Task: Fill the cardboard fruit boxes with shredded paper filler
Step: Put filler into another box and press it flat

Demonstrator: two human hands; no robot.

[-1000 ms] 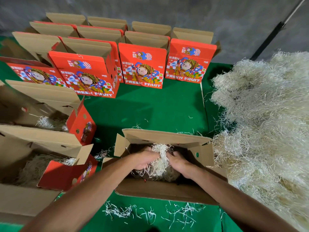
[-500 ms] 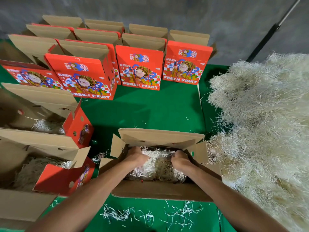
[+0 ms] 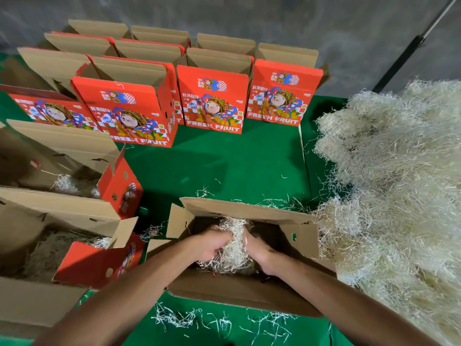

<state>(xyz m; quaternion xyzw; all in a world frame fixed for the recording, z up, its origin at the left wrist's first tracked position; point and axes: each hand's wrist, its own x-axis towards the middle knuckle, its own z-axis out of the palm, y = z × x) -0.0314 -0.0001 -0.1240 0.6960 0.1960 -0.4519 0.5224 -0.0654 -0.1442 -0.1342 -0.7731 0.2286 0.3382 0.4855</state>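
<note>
Both hands are down inside the open box right now. The left hand and the right hand have their fingers curled into one wad of shredded paper, squeezed between them near the middle of the box. The wad sits low in the box; its right half looks dark and bare, though shadow makes that hard to call.

By my read this box is only partly filled — the paper needs spreading out to the corners, and likely another handful on top.

Left of the left hand, two more opened boxes already hold a layer of paper, so those appear done or close to it. Beyond the hands, at the far side of the desk, the red boxes stand upright in rows with flaps raised; I can't see inside them, but they look untouched — so most of the job is probably left.

Room to move: the big paper heap lies just right of the right hand, touching the box's right flap, an easy reach. The raised flaps ring the hands closely, so lifting out means going straight up. Ahead there's an open stretch of green desk between this box and the red rows. Loose strands lie on the near edge, under the forearms.
</note>
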